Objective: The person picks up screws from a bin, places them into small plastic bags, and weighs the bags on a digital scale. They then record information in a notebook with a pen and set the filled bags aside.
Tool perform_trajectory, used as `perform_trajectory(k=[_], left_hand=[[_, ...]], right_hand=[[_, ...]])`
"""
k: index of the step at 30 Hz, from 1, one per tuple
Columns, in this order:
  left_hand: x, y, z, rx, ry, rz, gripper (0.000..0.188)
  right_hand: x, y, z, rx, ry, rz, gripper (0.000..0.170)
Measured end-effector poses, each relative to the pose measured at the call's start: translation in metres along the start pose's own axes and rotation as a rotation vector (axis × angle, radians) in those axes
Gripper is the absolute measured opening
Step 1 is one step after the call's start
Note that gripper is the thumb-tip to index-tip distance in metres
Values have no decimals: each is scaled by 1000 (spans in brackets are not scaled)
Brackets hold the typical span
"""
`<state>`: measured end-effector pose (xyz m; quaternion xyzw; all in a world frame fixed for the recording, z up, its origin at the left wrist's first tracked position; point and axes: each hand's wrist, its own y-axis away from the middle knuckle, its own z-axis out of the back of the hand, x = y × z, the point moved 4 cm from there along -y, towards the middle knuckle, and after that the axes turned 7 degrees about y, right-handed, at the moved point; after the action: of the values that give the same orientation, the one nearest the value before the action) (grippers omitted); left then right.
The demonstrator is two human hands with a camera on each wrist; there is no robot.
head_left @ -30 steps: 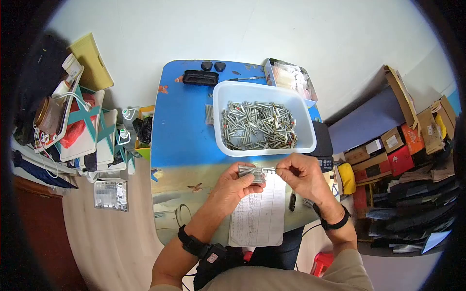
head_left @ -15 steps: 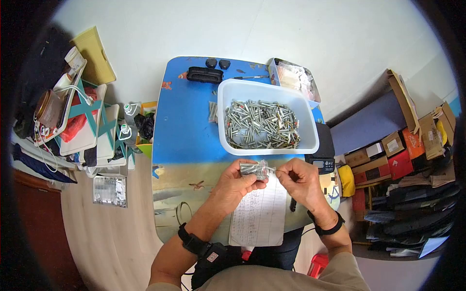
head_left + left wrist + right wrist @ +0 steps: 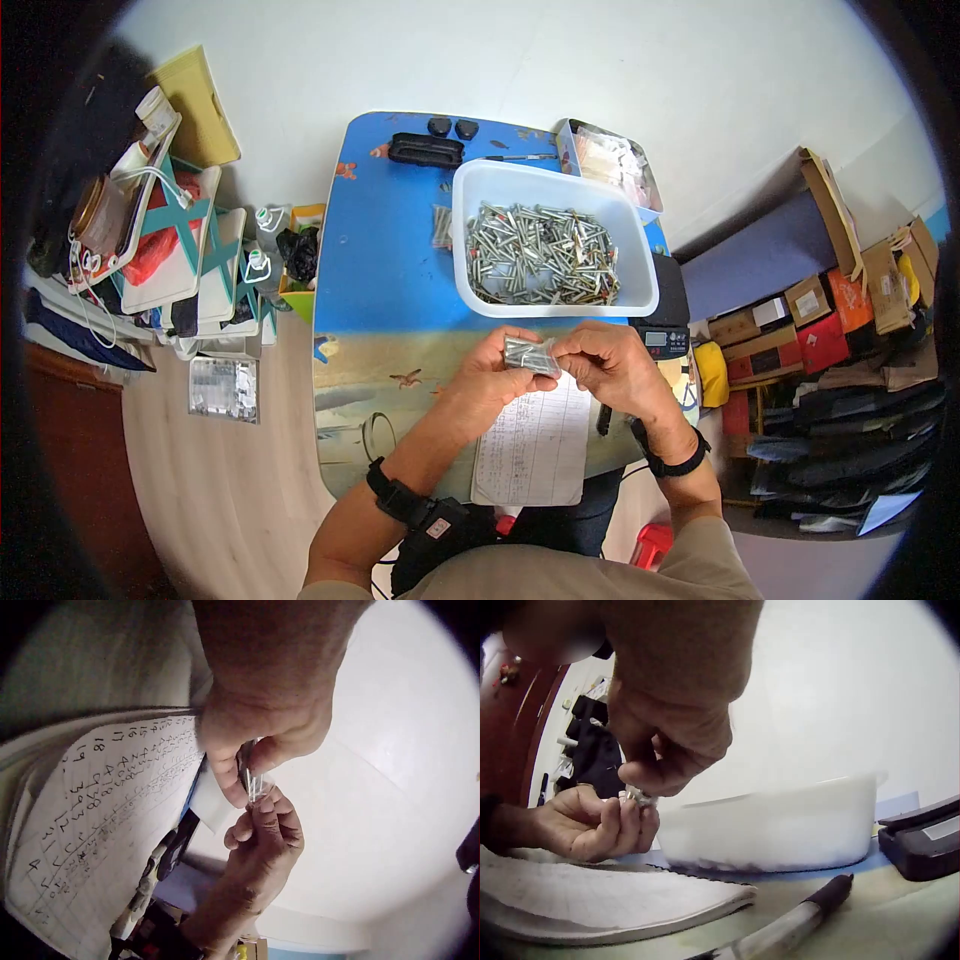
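A small clear bag of screws (image 3: 525, 355) lies in the left hand (image 3: 490, 378), whose thumb presses on it from the near side. The right hand (image 3: 612, 368) pinches the bag's right end between thumb and fingers. In the left wrist view the left hand (image 3: 262, 735) grips the bag and the right hand (image 3: 259, 862) meets it at its clear edge. The right wrist view shows the right hand (image 3: 671, 742) above the left hand (image 3: 592, 825), the bag between them. Beyond both hands stands a white tub (image 3: 470, 290) holding many loose screws (image 3: 540, 250).
A handwritten notebook (image 3: 530, 450) lies below the hands. Right of the tub is a black scale (image 3: 662, 340); a pen (image 3: 802, 922) lies near the notebook. Another bag of screws (image 3: 441, 227), a black tray (image 3: 426, 150) and a box of small bags (image 3: 610, 160) are farther back.
The right hand has moved left against the bag and now pinches its end. The screw seen sticking out toward the right hand no longer shows outside the bag.
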<state>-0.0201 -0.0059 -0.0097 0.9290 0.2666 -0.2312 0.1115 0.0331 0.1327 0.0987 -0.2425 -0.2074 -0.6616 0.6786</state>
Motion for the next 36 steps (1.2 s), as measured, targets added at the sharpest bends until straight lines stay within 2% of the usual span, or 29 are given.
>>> perform_trajectory(k=[3,5,9,11,15,17,21,23,24,27,33,36], left_hand=[[1,1,0,17,-21,21,36],[1,2,0,24,9,18,37],[0,2,-4,42,-14,39,34],[2,2,-4,64,39,68,30],[5,2,-3,60,5,88,28],[3,3,-4,95,26,85,28],[5,4,-6,80,8,88,26],[8,4,-5,103,0,15,25],[9,5,-8,114,-10,22,25],[10,12,-18,119,-52,12,24],[22,40,-47,129,41,14,26],[31,64,-62,30,-66,41,29]], right_hand=[[-5,0,-8,45,-90,-29,10],[-18,2,-16,50,-391,-305,15],[-25,3,-22,11,-548,-337,19],[-24,4,-24,-12,-271,-242,16],[-30,5,-27,3,-281,-256,20],[-40,10,-33,1,-634,-224,24],[-29,21,-21,-82,-641,-236,31],[-23,30,-15,-92,-666,-320,30],[-20,34,-13,-108,-668,-317,30],[-4,42,-13,-90,-285,-232,24],[12,72,3,-207,-267,-201,10],[19,92,6,-255,-192,-152,7]])
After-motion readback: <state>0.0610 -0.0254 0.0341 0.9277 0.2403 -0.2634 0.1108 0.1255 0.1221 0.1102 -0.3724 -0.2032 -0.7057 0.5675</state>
